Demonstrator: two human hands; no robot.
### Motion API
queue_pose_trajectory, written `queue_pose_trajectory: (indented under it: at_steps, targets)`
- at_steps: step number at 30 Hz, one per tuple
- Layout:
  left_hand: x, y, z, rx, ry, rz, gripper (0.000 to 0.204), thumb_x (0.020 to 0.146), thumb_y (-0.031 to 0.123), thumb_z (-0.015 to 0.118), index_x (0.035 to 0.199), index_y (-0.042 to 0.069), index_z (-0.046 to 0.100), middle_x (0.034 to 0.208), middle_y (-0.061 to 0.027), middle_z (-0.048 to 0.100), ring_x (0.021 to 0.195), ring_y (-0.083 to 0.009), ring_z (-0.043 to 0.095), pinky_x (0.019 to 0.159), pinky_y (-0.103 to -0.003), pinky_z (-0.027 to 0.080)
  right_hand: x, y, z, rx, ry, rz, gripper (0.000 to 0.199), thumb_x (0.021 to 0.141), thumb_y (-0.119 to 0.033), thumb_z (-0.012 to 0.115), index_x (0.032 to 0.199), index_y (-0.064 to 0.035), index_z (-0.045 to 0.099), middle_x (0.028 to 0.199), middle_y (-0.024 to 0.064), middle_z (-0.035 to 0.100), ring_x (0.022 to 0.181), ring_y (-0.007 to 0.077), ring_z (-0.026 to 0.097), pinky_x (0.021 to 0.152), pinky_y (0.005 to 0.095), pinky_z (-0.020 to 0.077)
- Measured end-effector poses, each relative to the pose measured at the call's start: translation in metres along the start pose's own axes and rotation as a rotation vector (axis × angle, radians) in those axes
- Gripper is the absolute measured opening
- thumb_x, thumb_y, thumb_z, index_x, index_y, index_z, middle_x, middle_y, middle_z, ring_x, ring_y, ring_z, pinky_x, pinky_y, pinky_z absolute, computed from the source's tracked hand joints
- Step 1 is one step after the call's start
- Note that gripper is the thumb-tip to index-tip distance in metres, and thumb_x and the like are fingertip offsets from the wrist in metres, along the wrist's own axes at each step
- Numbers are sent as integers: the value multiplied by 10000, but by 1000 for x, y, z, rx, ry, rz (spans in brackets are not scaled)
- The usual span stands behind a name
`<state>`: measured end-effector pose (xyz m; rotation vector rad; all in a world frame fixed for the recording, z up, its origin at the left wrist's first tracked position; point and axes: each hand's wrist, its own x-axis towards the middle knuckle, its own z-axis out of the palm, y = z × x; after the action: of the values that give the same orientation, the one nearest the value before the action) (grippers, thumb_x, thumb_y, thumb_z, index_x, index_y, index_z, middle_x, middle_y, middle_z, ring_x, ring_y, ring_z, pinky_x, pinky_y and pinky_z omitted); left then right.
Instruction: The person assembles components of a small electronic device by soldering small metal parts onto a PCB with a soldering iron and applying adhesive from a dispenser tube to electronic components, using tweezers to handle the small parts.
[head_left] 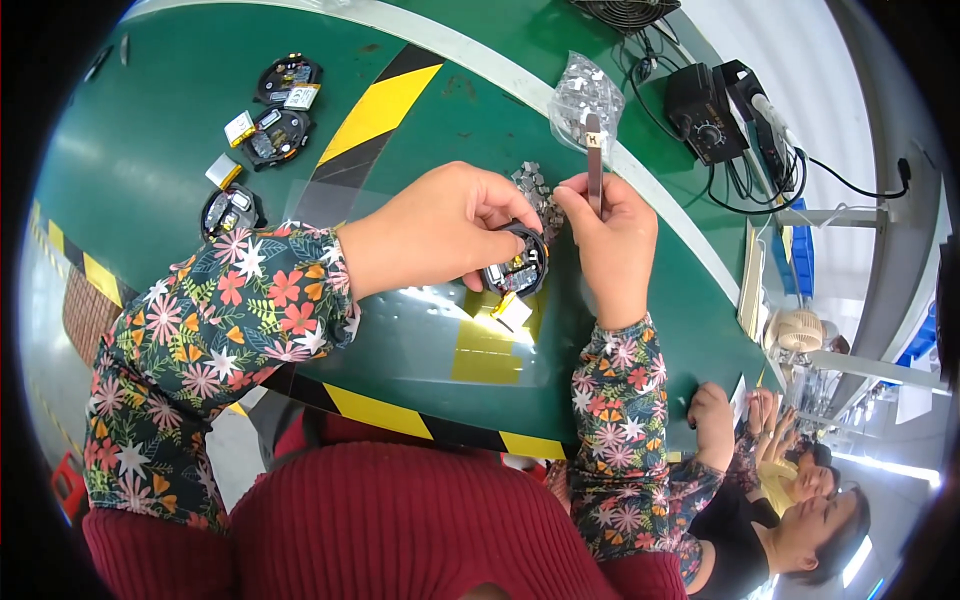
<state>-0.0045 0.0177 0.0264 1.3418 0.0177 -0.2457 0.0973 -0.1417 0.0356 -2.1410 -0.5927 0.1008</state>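
Though green, striped table [190, 60] (fan [630, 12] beyond) — device [526, 270] in hand [445, 222].

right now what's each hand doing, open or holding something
Left hand: closed, fingers holding the round black device.
Right hand: closed, holding the metal tweezer-like tool.

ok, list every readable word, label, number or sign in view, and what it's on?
Cream label on the slim grey metal tool in the right hand: one dark character; I won't copy it out.
White rectangular pack by the farthest round black device: print too small to read.
Black box with a round dial: dial markings too small to read.
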Motion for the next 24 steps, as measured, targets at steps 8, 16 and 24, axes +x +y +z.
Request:
queue_pose_trajectory:
  at_steps: [8, 16, 24]
  targets:
    - [1, -2, -2, 68, 69, 5, 159, 815, 1, 554, 971, -10, 585, 789, -4, 600, 626, -21, 534, 475, -179, 452, -30, -24, -4, 404, -158, 161, 71, 797, 20, 614, 865, 13, 596, 771, -5, 609, 649, 21, 530, 575, 171, 433]
    - [1, -6, 0, 156, 124, 117, 133, 798, -38, 526, 926, -36, 564, 772, -13, 602, 633, -22, 529, 514, -179, 435, -41, -17, 5, 226, -104, -79, 98, 738, 16, 647, 823, 35, 601, 862, 66, 616, 665, 87, 574, 593, 216, 468]
    - [3, -8, 3, 194, 144, 144, 141, 792, -64, 526, 926, -49, 569, 781, -31, 610, 700, -44, 562, 602, -192, 459, -41, -14, 12, 113, -20, -222, 107, 719, 4, 656, 801, 27, 590, 865, 107, 613, 639, 147, 588, 566, 251, 473]
